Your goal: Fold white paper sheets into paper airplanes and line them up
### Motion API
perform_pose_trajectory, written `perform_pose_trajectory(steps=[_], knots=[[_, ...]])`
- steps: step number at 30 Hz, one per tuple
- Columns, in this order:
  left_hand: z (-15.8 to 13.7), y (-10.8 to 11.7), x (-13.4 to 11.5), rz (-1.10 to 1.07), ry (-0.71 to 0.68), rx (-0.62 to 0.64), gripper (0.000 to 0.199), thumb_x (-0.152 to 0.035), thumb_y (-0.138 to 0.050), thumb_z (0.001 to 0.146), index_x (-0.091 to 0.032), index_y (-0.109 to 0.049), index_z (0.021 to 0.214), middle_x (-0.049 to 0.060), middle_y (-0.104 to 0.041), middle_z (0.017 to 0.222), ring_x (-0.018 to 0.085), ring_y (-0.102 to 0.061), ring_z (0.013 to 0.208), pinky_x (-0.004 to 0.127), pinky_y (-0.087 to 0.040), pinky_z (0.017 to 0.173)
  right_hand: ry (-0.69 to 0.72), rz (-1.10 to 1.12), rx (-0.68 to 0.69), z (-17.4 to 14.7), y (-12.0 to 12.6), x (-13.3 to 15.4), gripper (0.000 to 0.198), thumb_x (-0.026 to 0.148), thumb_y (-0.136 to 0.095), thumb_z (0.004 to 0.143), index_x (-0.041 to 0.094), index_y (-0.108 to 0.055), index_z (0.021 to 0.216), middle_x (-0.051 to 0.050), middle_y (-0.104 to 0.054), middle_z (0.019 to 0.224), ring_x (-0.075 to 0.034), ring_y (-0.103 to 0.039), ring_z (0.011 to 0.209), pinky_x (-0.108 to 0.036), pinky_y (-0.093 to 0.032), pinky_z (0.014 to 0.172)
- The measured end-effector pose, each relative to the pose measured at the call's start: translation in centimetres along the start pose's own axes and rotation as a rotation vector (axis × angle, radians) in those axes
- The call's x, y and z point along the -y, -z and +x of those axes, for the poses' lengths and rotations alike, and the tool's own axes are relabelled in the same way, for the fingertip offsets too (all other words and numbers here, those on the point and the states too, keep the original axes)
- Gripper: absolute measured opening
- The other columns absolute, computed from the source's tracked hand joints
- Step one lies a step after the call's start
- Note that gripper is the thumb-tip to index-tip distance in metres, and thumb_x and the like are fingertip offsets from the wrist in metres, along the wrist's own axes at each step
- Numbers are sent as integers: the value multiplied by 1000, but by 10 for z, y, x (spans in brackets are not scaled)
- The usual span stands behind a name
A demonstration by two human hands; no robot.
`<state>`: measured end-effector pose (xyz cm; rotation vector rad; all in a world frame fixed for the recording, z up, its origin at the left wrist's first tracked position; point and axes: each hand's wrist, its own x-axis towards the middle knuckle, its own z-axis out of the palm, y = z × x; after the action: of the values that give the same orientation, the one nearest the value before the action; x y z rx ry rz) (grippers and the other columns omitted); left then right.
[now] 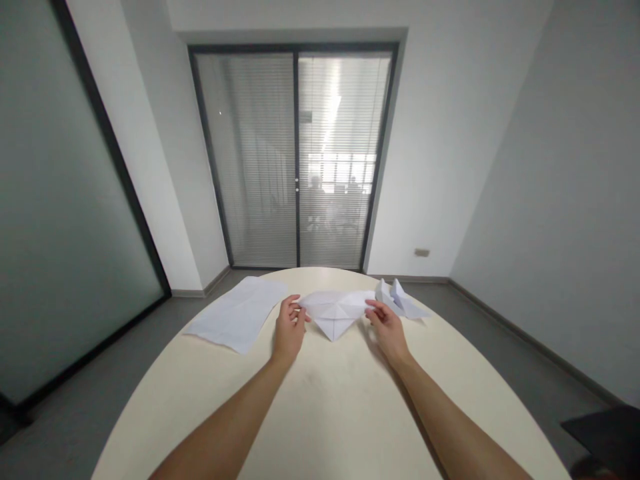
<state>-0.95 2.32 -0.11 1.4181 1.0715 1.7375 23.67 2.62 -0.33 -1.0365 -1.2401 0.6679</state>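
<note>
- The folded white paper [336,311] sits near the far middle of the round bench [325,413], its point turned toward the person; creases fan across its top
- The left hand [289,331] pinches the paper's left tip between thumb and fingers; the right hand [386,328] pinches its right edge the same way
- A flat creased sheet [237,313] lies to the left, apart from the hands; two small folded paper shapes [400,299] sit just beyond the right hand
</note>
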Motion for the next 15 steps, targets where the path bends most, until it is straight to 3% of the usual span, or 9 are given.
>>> perform_pose_trajectory(steps=[7,15], knots=[[1,0,0,-69,3,-15,45,-34,-58,89,-24,-39,129,0,-58,89,14,-66,74,20,-51,53,-6,-15,22,0,0,0,51,54,-70,78,18,-68,115,-3,-66,79,-19,-59,76,-33,-46,72],[0,3,0,32,-44,8,28,-30,-57,89,-18,-61,114,7,-64,95,18,-67,87,25,-57,63,-9,-173,35,-1,3,2,59,57,-68,78,14,-69,118,-8,-71,86,-21,-62,77,-35,-48,73]])
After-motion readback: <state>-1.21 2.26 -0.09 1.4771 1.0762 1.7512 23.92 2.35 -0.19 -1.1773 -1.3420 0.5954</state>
